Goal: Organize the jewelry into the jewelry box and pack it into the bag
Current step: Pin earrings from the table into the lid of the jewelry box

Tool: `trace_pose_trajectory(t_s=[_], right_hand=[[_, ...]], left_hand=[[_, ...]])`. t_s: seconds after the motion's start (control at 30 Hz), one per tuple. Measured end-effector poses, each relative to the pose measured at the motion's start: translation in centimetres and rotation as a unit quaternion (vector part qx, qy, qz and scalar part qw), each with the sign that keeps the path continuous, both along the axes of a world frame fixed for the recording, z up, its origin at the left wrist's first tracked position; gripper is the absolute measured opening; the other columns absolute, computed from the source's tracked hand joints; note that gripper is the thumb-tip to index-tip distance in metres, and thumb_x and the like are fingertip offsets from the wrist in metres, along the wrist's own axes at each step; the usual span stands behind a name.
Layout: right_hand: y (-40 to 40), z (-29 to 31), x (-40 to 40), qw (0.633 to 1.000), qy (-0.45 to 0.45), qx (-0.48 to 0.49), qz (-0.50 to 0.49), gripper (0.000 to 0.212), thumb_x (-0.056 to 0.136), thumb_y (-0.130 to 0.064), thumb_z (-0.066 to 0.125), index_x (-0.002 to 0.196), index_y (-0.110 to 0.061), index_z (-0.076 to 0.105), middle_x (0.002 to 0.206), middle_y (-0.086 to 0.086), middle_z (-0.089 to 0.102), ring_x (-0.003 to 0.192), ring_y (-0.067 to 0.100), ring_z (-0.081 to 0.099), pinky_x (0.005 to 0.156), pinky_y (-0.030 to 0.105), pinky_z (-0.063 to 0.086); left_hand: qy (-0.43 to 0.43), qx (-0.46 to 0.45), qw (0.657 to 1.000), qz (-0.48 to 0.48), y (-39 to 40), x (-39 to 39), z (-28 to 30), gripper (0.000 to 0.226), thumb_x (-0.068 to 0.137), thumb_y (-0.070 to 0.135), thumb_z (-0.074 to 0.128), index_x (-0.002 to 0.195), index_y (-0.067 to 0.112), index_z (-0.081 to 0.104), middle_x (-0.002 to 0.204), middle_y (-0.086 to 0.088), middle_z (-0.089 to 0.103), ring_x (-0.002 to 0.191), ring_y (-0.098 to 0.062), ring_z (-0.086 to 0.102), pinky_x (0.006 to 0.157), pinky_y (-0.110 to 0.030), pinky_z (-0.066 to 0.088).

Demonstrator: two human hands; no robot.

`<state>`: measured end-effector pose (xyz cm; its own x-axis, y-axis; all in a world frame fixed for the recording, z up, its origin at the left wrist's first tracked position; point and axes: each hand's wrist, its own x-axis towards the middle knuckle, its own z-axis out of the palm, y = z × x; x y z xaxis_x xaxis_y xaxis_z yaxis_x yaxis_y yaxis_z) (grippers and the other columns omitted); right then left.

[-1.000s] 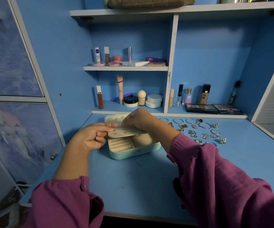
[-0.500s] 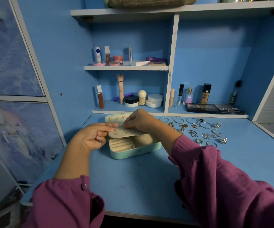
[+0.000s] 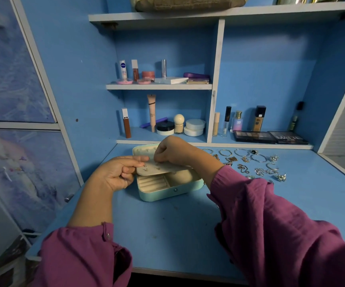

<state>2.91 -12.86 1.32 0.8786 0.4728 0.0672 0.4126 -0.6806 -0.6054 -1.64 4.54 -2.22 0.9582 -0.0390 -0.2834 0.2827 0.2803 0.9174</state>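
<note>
Head view: open mint jewelry box [image 3: 167, 190] sits mid-desk [image 3: 167, 235]. Cream earring panel [image 3: 161, 167] is pinched at its left edge by left hand [image 3: 115, 175]. Right hand [image 3: 172, 151] is curled over panel; grasp cannot be told. Loose jewelry [image 3: 256, 165] is spread right of box.

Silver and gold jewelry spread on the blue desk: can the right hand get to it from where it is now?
Probably yes. The silver and gold jewelry lies uncovered on the blue desk, right of the mint jewelry box. The right hand is busy at the cream earring panel, with nothing between.
</note>
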Motion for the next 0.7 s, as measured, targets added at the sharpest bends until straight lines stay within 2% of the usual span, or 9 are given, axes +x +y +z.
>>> trace_pose_trajectory(t_s=[0.13,0.3,0.5,0.7], right_hand=[[0.23,0.01,0.21,1.000,-0.008,-0.028,0.008,0.004,0.084,-0.015,0.066,0.083,-0.015,0.070,0.093,0.004,0.069,0.080,0.015,0.058,0.065,0.021,0.042],[0.14,-0.05,0.40,0.999,-0.013,-0.035,0.017,0.009,0.084,-0.015,0.067,0.089,-0.012,0.073,0.093,0.003,0.069,0.079,0.014,0.058,0.067,0.023,0.043],[-0.36,-0.19,0.44,0.998,-0.046,-0.025,0.037,0.012,0.085,-0.017,0.068,0.094,-0.012,0.075,0.089,-0.004,0.069,0.069,0.002,0.054,0.060,0.012,0.041],[-0.51,-0.88,0.79,0.996,-0.073,-0.019,0.036,0.010,0.084,-0.017,0.068,0.090,-0.012,0.074,0.085,-0.005,0.067,0.072,0.005,0.056,0.068,0.020,0.046]], left_hand=[[0.000,0.002,1.000,0.000,0.07,0.14,-0.11,0.023,0.088,-0.010,0.046,0.092,0.002,0.065,0.049,0.007,0.045,0.025,-0.002,0.028,0.027,-0.008,0.019],[0.003,-0.003,1.000,-0.001,0.06,0.11,-0.15,0.024,0.089,-0.011,0.045,0.094,0.002,0.064,0.046,0.008,0.045,0.024,-0.002,0.028,0.028,-0.007,0.018],[0.003,0.007,1.000,0.000,-0.07,0.06,-0.08,0.025,0.089,-0.011,0.044,0.092,0.003,0.064,0.043,0.009,0.043,0.024,-0.002,0.028,0.027,-0.007,0.018],[0.002,0.008,1.000,0.000,-0.09,0.03,-0.02,0.025,0.089,-0.011,0.044,0.091,0.003,0.065,0.045,0.008,0.043,0.024,-0.002,0.028,0.028,-0.007,0.018]])
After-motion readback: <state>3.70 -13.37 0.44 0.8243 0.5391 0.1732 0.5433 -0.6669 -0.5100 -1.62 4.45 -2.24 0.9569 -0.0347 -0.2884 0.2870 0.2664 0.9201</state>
